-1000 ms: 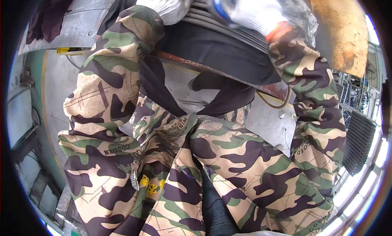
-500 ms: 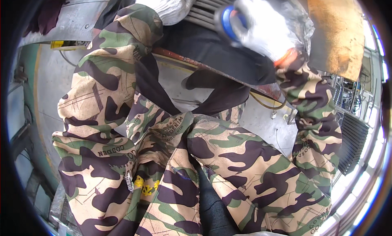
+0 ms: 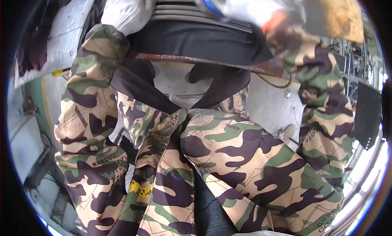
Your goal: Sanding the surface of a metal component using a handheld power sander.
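The head camera is looking steeply down from the wearer's head, facing out over the lap. The jacket (image 3: 228,154) is filling the near, lower middle; farther off, the left hand (image 3: 126,15) and right hand (image 3: 253,7) are meeting the top edge. The floor (image 3: 269,93) is showing below the table edge (image 3: 163,56). The fisheye is darkening all the corners.

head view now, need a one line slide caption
Gloved right hand holding a blue-edged object over grey bars, gloved left hand at their left end.

A dark maroon cloth (image 3: 33,52) sits far left, a stained tan board (image 3: 342,15) upper right.
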Motion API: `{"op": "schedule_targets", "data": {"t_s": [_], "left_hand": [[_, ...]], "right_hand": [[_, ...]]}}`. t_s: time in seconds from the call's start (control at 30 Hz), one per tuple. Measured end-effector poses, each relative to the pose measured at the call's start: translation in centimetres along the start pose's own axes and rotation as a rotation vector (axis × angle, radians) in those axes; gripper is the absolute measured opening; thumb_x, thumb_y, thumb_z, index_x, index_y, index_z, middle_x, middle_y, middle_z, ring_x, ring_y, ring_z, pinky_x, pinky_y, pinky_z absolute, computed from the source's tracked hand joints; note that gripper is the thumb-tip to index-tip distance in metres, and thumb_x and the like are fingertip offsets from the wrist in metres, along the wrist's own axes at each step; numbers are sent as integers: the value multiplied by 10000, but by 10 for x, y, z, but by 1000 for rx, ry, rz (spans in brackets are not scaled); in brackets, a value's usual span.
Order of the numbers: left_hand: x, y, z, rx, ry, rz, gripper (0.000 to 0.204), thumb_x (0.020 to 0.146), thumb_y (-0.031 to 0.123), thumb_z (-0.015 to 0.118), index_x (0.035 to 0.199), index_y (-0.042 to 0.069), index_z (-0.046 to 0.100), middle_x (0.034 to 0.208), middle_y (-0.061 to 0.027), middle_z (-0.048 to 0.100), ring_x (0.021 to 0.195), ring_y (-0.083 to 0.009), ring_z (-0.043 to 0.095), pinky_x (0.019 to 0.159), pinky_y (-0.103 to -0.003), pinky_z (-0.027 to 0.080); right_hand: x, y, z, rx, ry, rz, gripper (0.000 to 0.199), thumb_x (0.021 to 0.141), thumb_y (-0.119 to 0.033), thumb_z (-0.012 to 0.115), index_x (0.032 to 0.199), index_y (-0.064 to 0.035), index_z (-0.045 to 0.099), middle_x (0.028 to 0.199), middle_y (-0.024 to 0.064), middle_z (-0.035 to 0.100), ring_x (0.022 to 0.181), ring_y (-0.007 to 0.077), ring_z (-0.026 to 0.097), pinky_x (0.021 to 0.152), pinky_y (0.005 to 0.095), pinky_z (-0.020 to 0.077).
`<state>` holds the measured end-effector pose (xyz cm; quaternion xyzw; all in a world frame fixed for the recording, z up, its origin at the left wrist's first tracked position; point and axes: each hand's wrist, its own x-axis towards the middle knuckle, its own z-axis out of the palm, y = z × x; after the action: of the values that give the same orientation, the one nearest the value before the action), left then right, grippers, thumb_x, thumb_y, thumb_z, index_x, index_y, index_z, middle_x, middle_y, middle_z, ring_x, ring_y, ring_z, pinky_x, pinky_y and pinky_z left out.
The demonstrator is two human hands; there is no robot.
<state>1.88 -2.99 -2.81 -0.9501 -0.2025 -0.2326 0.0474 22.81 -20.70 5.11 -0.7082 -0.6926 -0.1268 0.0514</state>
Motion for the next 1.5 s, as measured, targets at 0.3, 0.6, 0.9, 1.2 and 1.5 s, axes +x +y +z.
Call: {"op": "schedule_targets", "data": {"t_s": [0.3, 0.6, 0.9, 1.2, 1.5], "left_hand": [[0, -23, 18, 129, -33, 182, 429, 1026, 304, 538, 1388, 87, 612, 1434, -182, 597, 1352, -398, 521, 1155, -510, 354], [-2, -20, 18, 85, 123, 198, 416, 975, 282, 596, 1329, 64, 607, 1294, -180, 637, 1193, -377, 585, 1039, -502, 422], [-12, -24, 12, -47, 30, 152, 422, 1014, 294, 573, 1370, 68, 594, 1398, -185, 600, 1300, -415, 534, 1126, -524, 368], [-8, -26, 16, -18, 21, 184, 446, 1005, 291, 579, 1365, 29, 595, 1396, -210, 604, 1308, -410, 539, 1137, -517, 370], [-14, -23, 17, 46, 16, 163, 460, 1003, 314, 574, 1374, 44, 601, 1388, -203, 612, 1305, -410, 543, 1138, -510, 368]], "right_hand": [[-32, 8, -11, 60, 47, -78, 210, 860, -262, 673, 950, -80, 621, 906, 170, 610, 858, 371, 651, 700, 498, 554], [-36, 15, -11, 42, 57, -107, 224, 885, -282, 656, 941, -68, 619, 920, 175, 619, 851, 360, 649, 710, 481, 553], [-48, 11, -22, 52, 31, -105, 222, 877, -284, 667, 946, -76, 632, 915, 164, 618, 859, 351, 651, 685, 478, 558], [-37, -4, -23, 124, -79, -91, 200, 910, -254, 622, 964, -64, 646, 920, 176, 633, 884, 363, 666, 721, 488, 565], [-28, -11, -14, 145, -27, -96, 210, 899, -259, 623, 959, -59, 642, 968, 192, 656, 907, 361, 671, 744, 507, 562]]}}
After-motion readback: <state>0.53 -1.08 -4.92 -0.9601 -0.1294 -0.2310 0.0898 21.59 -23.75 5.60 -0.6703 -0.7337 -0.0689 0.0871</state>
